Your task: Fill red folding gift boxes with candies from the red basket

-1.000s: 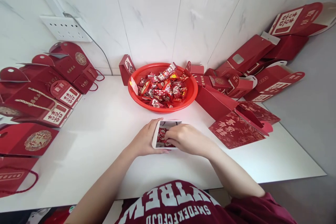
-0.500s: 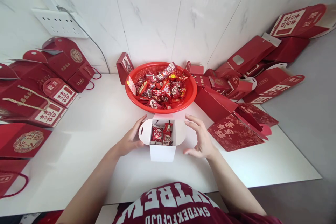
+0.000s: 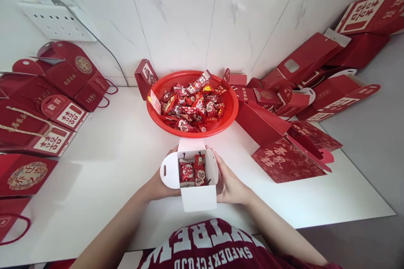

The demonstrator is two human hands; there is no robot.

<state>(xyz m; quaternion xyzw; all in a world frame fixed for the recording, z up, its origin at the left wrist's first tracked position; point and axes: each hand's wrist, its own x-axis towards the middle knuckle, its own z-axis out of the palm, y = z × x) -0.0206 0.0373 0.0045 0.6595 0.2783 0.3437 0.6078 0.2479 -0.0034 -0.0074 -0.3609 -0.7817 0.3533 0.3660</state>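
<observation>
A small candy box [image 3: 198,199] with white inner flaps stands opened in front of me. Several red-wrapped candies [image 3: 187,172] lie inside it. My left hand [image 3: 158,185] is closed against the box's left side, its fingers partly hidden behind the left flap, which has a slot. On the opposite side, my right hand [image 3: 230,184] grips the box with the fingers along its wall. Just beyond the box sits a red plastic basket [image 3: 192,134] holding many wrapped candies [image 3: 189,109].
Red gift boxes [image 3: 66,73] crowd the left of the white table [image 3: 104,147], some with rope handles. More red boxes [image 3: 288,159] are stacked along the right side. One small box [image 3: 145,77] stands behind the basket. A socket panel [image 3: 57,23] with a cable is on the tiled wall.
Both hands have moved inward from beside the box and closed on its sides. The box appears nearer to me and its right flap is now raised. The view has shifted slightly.
</observation>
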